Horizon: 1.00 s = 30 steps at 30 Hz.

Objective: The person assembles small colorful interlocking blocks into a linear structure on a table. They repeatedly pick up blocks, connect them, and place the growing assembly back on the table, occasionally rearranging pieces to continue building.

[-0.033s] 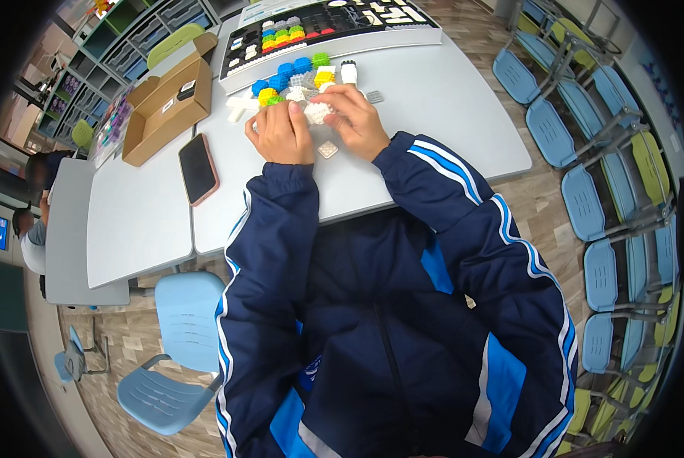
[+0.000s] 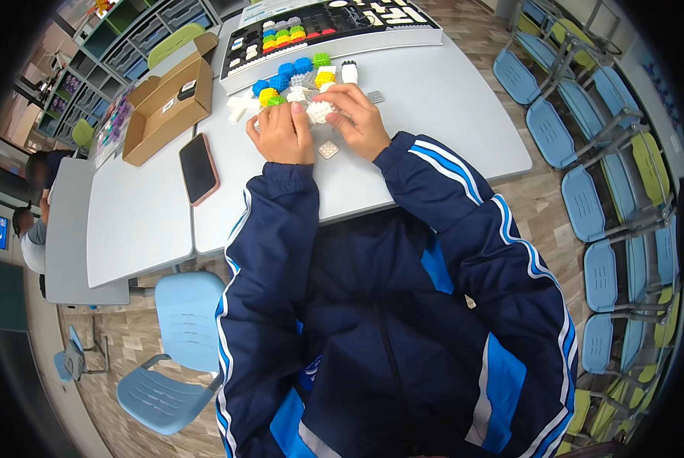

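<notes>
Both of my hands meet over a small white brick piece (image 2: 319, 111) on the grey table (image 2: 433, 107). My left hand (image 2: 281, 136) curls over its left side, and my right hand (image 2: 363, 122) pinches it from the right. Just beyond my fingers lie loose bricks: blue (image 2: 281, 80), yellow (image 2: 325, 78), green (image 2: 321, 59) and white (image 2: 350, 72). A small pale tile (image 2: 327, 149) lies between my wrists. A little grey plate (image 2: 375, 96) lies to the right of my right hand. My dark blue sleeves hide the near table edge.
A black sorting tray (image 2: 334, 23) with coloured and white parts stands at the far edge. A phone (image 2: 199, 168) lies face down on the left, beside an open cardboard box (image 2: 166, 107). A light blue chair (image 2: 174, 336) stands at lower left, and rows of chairs (image 2: 609, 198) on the right. Another person (image 2: 35, 229) sits far left.
</notes>
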### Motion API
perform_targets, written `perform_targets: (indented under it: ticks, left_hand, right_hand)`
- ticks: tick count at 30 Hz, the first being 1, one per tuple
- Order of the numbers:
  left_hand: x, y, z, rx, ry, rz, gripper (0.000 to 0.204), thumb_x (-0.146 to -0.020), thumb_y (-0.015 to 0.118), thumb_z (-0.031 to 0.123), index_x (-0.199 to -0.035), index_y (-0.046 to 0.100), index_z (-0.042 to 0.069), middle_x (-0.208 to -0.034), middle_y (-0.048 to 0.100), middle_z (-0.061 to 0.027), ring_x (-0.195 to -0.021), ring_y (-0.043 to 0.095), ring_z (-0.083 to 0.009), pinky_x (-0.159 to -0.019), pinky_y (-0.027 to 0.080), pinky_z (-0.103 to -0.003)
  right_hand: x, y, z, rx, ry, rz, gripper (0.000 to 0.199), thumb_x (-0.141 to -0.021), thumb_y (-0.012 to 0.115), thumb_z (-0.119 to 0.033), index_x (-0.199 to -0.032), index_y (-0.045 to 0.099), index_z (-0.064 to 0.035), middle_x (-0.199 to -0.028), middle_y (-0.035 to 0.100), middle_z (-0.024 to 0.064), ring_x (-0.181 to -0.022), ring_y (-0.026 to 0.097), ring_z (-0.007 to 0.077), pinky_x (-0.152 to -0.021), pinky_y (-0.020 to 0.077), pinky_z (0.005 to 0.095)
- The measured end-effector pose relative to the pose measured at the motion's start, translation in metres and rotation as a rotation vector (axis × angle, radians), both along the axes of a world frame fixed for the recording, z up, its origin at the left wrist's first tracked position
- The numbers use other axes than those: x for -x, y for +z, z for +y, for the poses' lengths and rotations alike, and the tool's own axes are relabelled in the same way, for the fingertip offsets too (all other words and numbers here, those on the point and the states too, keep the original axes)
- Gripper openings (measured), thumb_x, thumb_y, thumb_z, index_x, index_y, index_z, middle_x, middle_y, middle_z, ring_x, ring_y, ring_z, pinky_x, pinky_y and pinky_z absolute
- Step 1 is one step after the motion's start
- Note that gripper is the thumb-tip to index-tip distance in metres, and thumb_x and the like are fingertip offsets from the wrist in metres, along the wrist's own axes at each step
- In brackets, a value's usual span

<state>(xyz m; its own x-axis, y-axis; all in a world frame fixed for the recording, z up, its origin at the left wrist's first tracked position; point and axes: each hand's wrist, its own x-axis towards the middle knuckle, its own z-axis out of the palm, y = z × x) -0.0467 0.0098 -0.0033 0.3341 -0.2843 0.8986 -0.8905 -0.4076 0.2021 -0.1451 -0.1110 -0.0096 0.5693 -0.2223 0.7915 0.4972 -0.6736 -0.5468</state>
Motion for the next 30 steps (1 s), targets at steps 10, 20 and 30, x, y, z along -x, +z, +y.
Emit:
perform_targets:
  ticks: [10, 20, 30]
  left_hand:
    - [-0.002, -0.005, -0.007, -0.029, -0.071, -0.058, 0.028, -0.088, 0.055, 0.015, -0.062, 0.061, 0.008, -0.054, 0.056, -0.0085, -0.048, 0.053, -0.0278, -0.052, 0.039, -0.039]
    - [0.0, -0.006, -0.007, -0.032, -0.167, -0.071, 0.026, -0.086, 0.054, 0.012, -0.062, 0.064, 0.007, -0.055, 0.058, -0.0096, -0.048, 0.054, -0.0293, -0.05, 0.042, -0.04]
    - [-0.002, -0.01, -0.009, 0.006, -0.204, -0.004, 0.024, -0.084, 0.055, 0.011, -0.062, 0.066, 0.006, -0.055, 0.06, -0.0107, -0.048, 0.055, -0.0306, -0.05, 0.044, -0.041]
  right_hand:
    - [-0.003, 0.007, -0.006, 0.128, -0.19, 0.107, 0.025, -0.093, 0.059, -0.029, -0.093, 0.064, -0.0048, -0.081, 0.064, 0.011, -0.078, 0.06, 0.0254, -0.077, 0.041, 0.0368]
    - [-0.009, -0.005, -0.009, -0.059, -0.121, 0.046, 0.022, -0.092, 0.058, -0.024, -0.084, 0.061, -0.0035, -0.076, 0.063, 0.0136, -0.073, 0.056, 0.0296, -0.07, 0.0406, 0.0387]
    - [-0.014, -0.012, -0.013, -0.301, 0.036, 0.075, 0.024, -0.092, 0.058, -0.023, -0.082, 0.059, -0.0015, -0.058, 0.052, 0.0085, -0.055, 0.048, 0.0122, -0.052, 0.0364, 0.0294]
